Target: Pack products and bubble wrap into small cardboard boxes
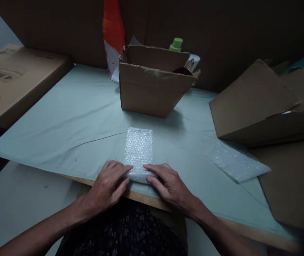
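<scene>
A strip of clear bubble wrap (138, 144) lies flat on the pale green cloth, its near end rolled into a thick fold close to the table's front edge. My left hand (109, 183) grips the left end of that roll, thumb below and fingers above. At the right end, my right hand (169, 183) pinches the roll in the same way. Whatever the fold may wrap is hidden. The far part of the strip stays flat and untouched.
An open cardboard box (152, 89) stands beyond the wrap, with an orange-and-white package (113, 32) and a green cap (177, 44) behind. More bubble wrap (237, 161) lies right, beside open cardboard boxes (255, 103). A flat printed carton (21, 81) is at left.
</scene>
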A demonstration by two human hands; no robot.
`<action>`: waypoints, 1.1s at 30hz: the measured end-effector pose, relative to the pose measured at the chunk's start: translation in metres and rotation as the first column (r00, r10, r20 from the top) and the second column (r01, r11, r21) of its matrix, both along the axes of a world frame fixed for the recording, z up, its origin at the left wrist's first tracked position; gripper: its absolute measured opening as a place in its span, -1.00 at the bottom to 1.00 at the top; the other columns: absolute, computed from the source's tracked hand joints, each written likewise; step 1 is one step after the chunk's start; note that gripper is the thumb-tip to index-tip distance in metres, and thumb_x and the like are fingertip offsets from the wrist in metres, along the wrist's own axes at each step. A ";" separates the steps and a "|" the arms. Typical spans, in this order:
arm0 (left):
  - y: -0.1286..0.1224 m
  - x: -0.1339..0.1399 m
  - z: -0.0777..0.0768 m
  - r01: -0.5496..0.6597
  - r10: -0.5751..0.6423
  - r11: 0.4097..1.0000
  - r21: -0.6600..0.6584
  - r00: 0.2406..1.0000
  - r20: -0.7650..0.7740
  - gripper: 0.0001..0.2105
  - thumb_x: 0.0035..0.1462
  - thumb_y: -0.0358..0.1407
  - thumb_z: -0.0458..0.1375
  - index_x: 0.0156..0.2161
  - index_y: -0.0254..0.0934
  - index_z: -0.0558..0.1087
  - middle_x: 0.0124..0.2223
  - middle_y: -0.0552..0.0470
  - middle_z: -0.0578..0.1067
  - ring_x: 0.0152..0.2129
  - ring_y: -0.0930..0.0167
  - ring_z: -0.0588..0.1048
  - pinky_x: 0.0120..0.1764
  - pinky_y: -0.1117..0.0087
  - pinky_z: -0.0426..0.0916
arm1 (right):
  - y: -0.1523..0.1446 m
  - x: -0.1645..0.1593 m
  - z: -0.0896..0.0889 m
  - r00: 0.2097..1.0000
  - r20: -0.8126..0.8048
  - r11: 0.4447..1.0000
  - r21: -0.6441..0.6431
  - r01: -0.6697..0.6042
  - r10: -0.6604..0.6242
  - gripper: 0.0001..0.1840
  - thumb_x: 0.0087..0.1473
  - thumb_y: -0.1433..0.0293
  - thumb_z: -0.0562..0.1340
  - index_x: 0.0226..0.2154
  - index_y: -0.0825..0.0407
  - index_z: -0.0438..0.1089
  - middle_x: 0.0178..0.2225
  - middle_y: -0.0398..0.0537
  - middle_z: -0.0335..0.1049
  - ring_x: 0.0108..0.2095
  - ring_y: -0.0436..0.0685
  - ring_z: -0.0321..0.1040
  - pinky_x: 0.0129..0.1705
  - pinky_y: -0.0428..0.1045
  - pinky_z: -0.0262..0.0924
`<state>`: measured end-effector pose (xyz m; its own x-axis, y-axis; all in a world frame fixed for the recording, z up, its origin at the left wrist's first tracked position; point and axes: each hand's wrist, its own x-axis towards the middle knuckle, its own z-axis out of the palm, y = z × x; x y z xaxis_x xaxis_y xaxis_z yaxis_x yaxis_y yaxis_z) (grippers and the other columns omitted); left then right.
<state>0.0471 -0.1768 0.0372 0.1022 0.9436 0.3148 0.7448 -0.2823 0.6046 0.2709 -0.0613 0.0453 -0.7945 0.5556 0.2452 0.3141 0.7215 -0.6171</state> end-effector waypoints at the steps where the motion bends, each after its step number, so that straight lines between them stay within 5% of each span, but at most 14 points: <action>1: 0.003 -0.001 -0.001 -0.023 0.023 1.000 -0.017 1.000 0.011 -0.70 0.30 -0.44 0.10 0.11 -0.23 0.36 -0.17 -0.03 0.56 -0.21 0.31 0.46 -0.12 0.21 0.39 | 0.000 0.001 0.000 0.999 0.001 0.999 0.032 0.041 -0.041 -0.69 0.33 0.36 0.18 0.10 -0.03 0.41 -0.05 0.01 0.58 -0.09 0.17 0.50 -0.04 0.14 0.37; 4: 0.015 -0.004 -0.005 -0.109 0.110 0.994 0.017 0.991 -0.075 -0.72 0.31 -0.39 0.10 0.10 -0.27 0.38 -0.14 -0.08 0.55 -0.21 0.26 0.46 -0.12 0.16 0.40 | -0.002 0.000 0.000 0.993 -0.025 0.960 0.254 0.117 -0.115 -0.69 0.30 0.33 0.20 0.07 0.01 0.42 0.04 0.14 0.50 0.00 0.27 0.44 -0.02 0.22 0.34; 7: 0.023 -0.005 -0.007 -0.155 0.170 0.982 0.104 0.975 -0.146 -0.68 0.31 -0.37 0.10 0.15 -0.27 0.37 0.02 -0.19 0.49 -0.07 0.20 0.45 -0.05 0.09 0.41 | -0.003 -0.004 -0.002 0.996 0.066 0.929 0.368 0.026 -0.054 -0.67 0.26 0.33 0.24 0.05 0.04 0.43 0.07 0.20 0.47 0.03 0.34 0.40 0.01 0.28 0.30; 10: 0.019 -0.004 -0.005 -0.068 0.083 0.990 0.124 0.989 -0.120 -0.67 0.28 -0.32 0.17 0.14 -0.25 0.38 0.06 -0.19 0.48 -0.01 0.18 0.43 0.02 0.05 0.38 | 0.000 -0.008 -0.001 0.996 0.088 0.942 0.334 -0.020 -0.010 -0.71 0.28 0.42 0.18 0.04 0.06 0.43 -0.02 0.16 0.54 -0.05 0.30 0.43 -0.03 0.25 0.31; 15: 0.010 -0.005 0.000 0.018 -0.017 1.000 -0.018 0.998 0.058 -0.69 0.31 -0.37 0.11 0.14 -0.20 0.39 -0.14 -0.06 0.56 -0.17 0.27 0.47 -0.06 0.14 0.40 | 0.001 -0.001 0.004 0.998 0.061 0.999 0.039 -0.004 0.001 -0.67 0.32 0.34 0.19 0.12 -0.04 0.39 -0.16 -0.03 0.61 -0.22 0.16 0.48 -0.15 0.11 0.37; 21: 0.032 -0.006 -0.007 -0.162 0.166 0.986 0.042 0.979 -0.119 -0.72 0.31 -0.29 0.12 0.09 -0.27 0.44 -0.15 -0.12 0.55 -0.21 0.23 0.46 -0.11 0.11 0.40 | -0.005 -0.001 0.004 0.991 0.113 0.927 0.374 0.020 -0.067 -0.65 0.27 0.28 0.24 0.06 0.04 0.43 0.03 0.20 0.49 -0.03 0.33 0.42 -0.04 0.26 0.31; 25: 0.032 -0.007 -0.007 -0.282 0.290 0.956 -0.080 0.947 0.140 -0.60 0.29 -0.19 0.16 0.18 -0.24 0.37 -0.03 -0.15 0.52 -0.12 0.21 0.49 -0.04 0.05 0.42 | 0.008 -0.013 0.000 0.993 0.108 0.957 0.289 0.016 -0.049 -0.71 0.29 0.40 0.18 0.04 0.02 0.44 -0.06 0.12 0.56 -0.10 0.29 0.46 -0.05 0.25 0.33; 27: 0.026 -0.005 -0.005 -0.280 0.361 0.929 -0.244 0.833 0.420 -0.46 0.26 -0.14 0.18 0.29 -0.23 0.25 0.06 -0.18 0.49 -0.06 0.23 0.51 -0.01 0.07 0.44 | 0.015 -0.017 0.001 0.990 0.008 0.984 0.107 0.140 -0.142 -0.69 0.29 0.38 0.18 0.07 -0.02 0.44 -0.08 0.06 0.58 -0.14 0.24 0.49 -0.07 0.20 0.37; 30: 0.022 0.003 -0.001 -0.109 0.444 0.878 -0.466 0.548 0.708 -0.23 0.17 -0.10 0.25 0.38 -0.27 0.07 0.10 -0.23 0.48 -0.03 0.24 0.53 -0.01 0.15 0.46 | 0.018 -0.018 0.008 0.981 -0.030 0.952 -0.250 0.179 -0.192 -0.71 0.28 0.32 0.20 0.03 -0.04 0.46 -0.12 -0.01 0.58 -0.21 0.17 0.51 -0.15 0.09 0.43; 33: 0.027 0.015 0.003 0.058 0.504 0.831 -0.554 0.347 0.791 -0.12 0.05 -0.09 0.33 0.39 -0.30 0.09 -0.08 -0.13 0.55 -0.20 0.33 0.55 -0.15 0.31 0.45 | 0.015 -0.015 0.012 0.989 -0.067 0.937 -0.335 0.104 -0.134 -0.77 0.25 0.30 0.24 -0.06 -0.06 0.50 -0.05 0.01 0.54 -0.06 0.20 0.49 -0.02 0.13 0.42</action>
